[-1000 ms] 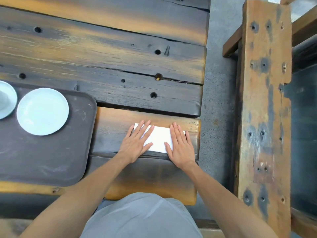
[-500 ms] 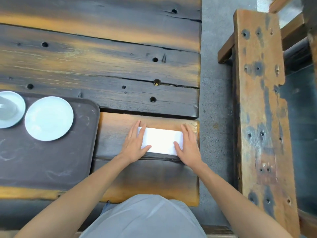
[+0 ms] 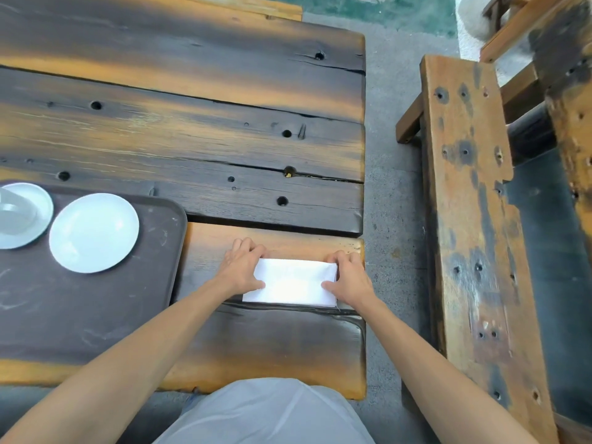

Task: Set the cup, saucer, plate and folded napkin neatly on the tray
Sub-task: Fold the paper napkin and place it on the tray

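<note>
- Gripping the folded napkin at its two short ends, the left hand and right hand have their fingers curled over the far edge with thumbs lying on top of the paper.
- The napkin lies flat on the tabletop, just beside the right edge of the dark tray, not yet on it.
- On the tray sit the plate and, at the left border of the view, a saucer with the cup, only partly in sight.
- Risks, as a judgement: lifting by the ends may let the layers sag and the fold spring open; uneven pull could skew it; a low carry could catch the tray rim or nudge the plate.
</note>
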